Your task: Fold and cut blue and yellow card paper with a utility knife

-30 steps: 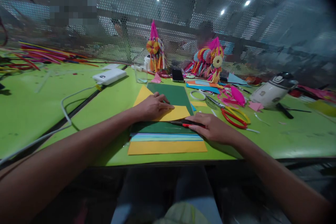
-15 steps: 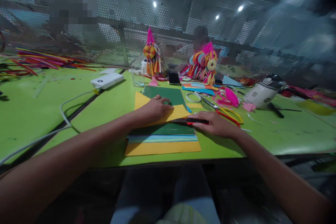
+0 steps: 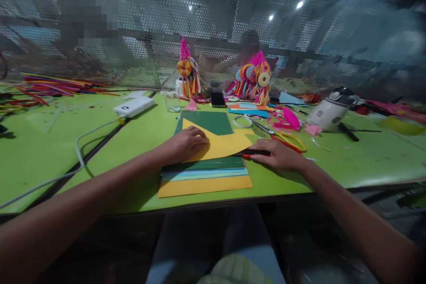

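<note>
My left hand rests on a yellow paper sheet, its fingers bent and pressing the sheet's left part down. The sheet lies tilted on a stack of coloured paper with a dark green sheet on top. My right hand is closed on a red and black cutter, which lies low along the yellow sheet's right lower edge.
Red and yellow scissors, a tape ring, pink scraps, two tasselled paper ornaments, a phone, a glass, a white power bank with a cable and a white appliance stand on the green table. A mesh screen runs behind.
The yellow sheet has turned and slid to the right, its corner now pointing past the stack. My left hand drew back slightly left. My right hand stayed on the cutter.
</note>
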A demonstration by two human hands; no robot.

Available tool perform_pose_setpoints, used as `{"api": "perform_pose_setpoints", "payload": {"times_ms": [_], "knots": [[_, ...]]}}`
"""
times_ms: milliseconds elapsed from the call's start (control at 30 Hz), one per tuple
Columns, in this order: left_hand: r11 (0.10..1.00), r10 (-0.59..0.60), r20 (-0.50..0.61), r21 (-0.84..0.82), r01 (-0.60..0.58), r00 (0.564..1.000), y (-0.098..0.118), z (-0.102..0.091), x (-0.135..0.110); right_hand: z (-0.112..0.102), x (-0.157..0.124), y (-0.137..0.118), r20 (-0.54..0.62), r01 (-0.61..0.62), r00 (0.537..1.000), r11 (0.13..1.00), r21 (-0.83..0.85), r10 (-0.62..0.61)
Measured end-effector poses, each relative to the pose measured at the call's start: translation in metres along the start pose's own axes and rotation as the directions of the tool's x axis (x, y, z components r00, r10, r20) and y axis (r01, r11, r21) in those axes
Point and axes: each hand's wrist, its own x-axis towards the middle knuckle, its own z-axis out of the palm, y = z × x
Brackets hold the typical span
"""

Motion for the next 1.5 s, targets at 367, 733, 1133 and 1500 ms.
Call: {"api": "perform_pose_setpoints", "payload": {"times_ms": [367, 733, 1133, 1500], "knots": [[0.999, 0.012, -0.023, -0.036, -0.013, 1.000, -0.004, 0.004, -0.004, 0.004, 0.005, -0.015, -0.012, 0.009, 1.000, 1.000, -0.027, -0.010], [0.999, 0.000, -0.005, -0.036, -0.001, 1.000, -0.001, 0.001, -0.004, 0.011, -0.001, -0.017, -0.007, -0.002, 1.000, 1.000, 0.017, 0.002], [0.989, 0.011, -0.043, -0.147, -0.017, 0.999, -0.015, 0.007, -0.004, 0.018, 0.009, -0.021, -0.027, -0.014, 1.000, 0.999, -0.035, 0.013], [0.988, -0.035, -0.031, -0.148, 0.030, 0.999, -0.016, 0.009, -0.004, 0.023, 0.019, -0.025, -0.032, -0.001, 0.999, 0.998, -0.059, 0.000]]}}
